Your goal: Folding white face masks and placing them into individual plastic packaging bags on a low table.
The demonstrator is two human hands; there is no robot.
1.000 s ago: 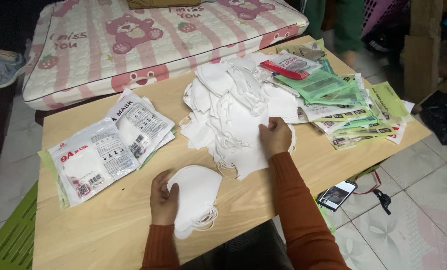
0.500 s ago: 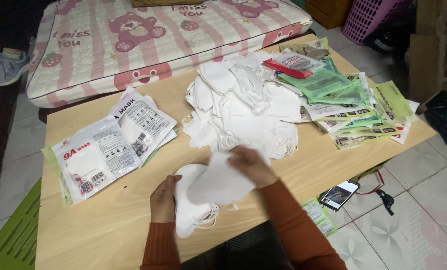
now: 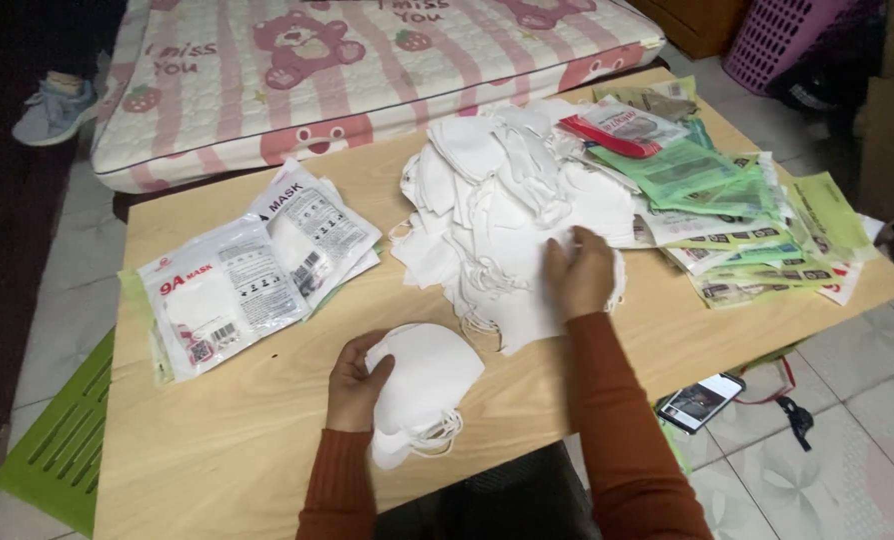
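Observation:
My left hand point(image 3: 352, 385) grips a small stack of folded white face masks point(image 3: 422, 385) near the front edge of the light wooden table point(image 3: 217, 450). Ear loops hang from the stack's lower edge. My right hand point(image 3: 579, 272) rests palm down on the near side of a big loose heap of white masks point(image 3: 497, 205) in the middle of the table, fingers touching one mask there. Both arms wear rust-orange sleeves.
Filled white mask packets point(image 3: 242, 270) lie at the table's left. Flat green and white empty packets point(image 3: 737, 215) pile up at the right. A phone point(image 3: 702, 400) lies on the tiled floor below the right edge. A pink bear-print mattress point(image 3: 367, 70) lies behind the table.
My right hand laid a mask onto the stack held by my left hand, then moved back up to the loose heap. The left hand stayed in place.

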